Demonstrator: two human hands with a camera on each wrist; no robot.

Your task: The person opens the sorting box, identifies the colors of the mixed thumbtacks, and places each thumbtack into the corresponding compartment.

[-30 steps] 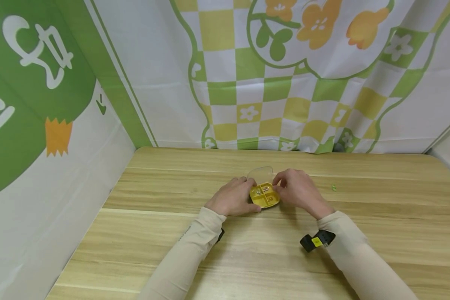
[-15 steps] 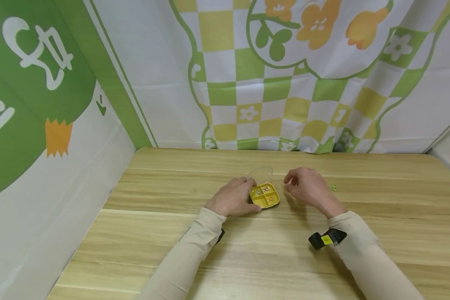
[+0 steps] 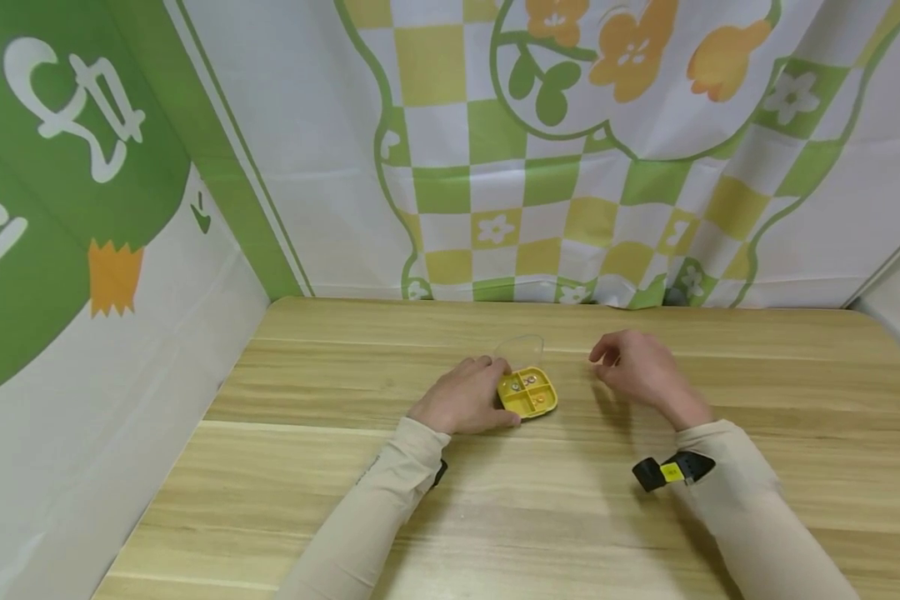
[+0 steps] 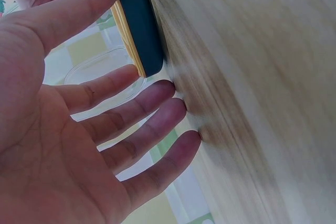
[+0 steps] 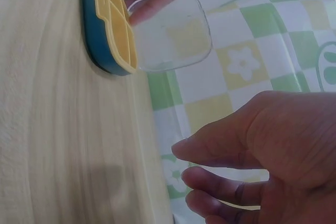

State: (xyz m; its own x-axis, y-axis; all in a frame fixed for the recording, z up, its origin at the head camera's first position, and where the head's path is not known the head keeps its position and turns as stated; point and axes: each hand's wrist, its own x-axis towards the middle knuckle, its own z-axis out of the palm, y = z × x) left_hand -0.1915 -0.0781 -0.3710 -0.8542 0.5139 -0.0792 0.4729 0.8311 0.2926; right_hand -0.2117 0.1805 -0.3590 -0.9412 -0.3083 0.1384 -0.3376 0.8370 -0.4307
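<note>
A small pill box (image 3: 521, 406) with a yellow divided tray and a dark teal base lies on the table, its clear lid (image 3: 521, 350) raised at the back. Small ring-like bits sit in the two far compartments and the near right one; the near left one shows bare yellow. My left hand (image 3: 461, 398) holds the box's left side between thumb (image 4: 89, 9) and index finger (image 4: 105, 87), the other fingers spread on the table. To the right of the box, my right hand (image 3: 645, 375) hovers with loosely bent fingers (image 5: 226, 187) and nothing visible between them.
The wooden table (image 3: 330, 367) reaches back to a patterned curtain (image 3: 495, 192). A printed cloth (image 3: 112, 400) hangs on the left side. Black straps (image 3: 675, 472) sit on the wrists.
My right hand has drawn back to the right, away from the box, and now covers the spot where small green bits lay. The left hand and box have stayed put.
</note>
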